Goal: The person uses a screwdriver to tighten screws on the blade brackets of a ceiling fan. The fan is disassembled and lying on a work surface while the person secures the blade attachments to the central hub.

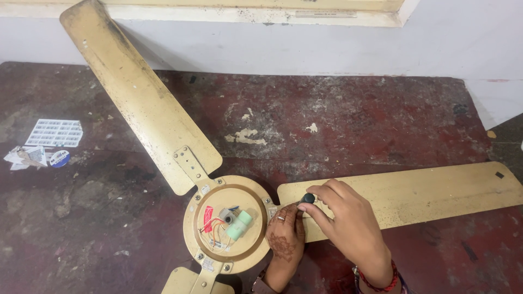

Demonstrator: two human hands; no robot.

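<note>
Right hand (340,215) pinching a small black knob (308,198) — left hand (284,231) resting loose on the heavy, stiff fan (226,223).

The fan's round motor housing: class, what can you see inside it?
Inside the motor housing lie a pale green capacitor, red and orange wires and a red tag. The windings beneath are covered.

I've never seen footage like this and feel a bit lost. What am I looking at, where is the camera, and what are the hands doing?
The camera sits on a person's head, looking down at their own two bare hands. A cream ceiling fan lies on a worn dark-red floor, its motor hub open, showing wires and a pale green capacitor. The right hand pinches a small black knob-like tool handle at the blade's base. The left hand rests against the hub's rim. Paper scraps lie further left.
</note>
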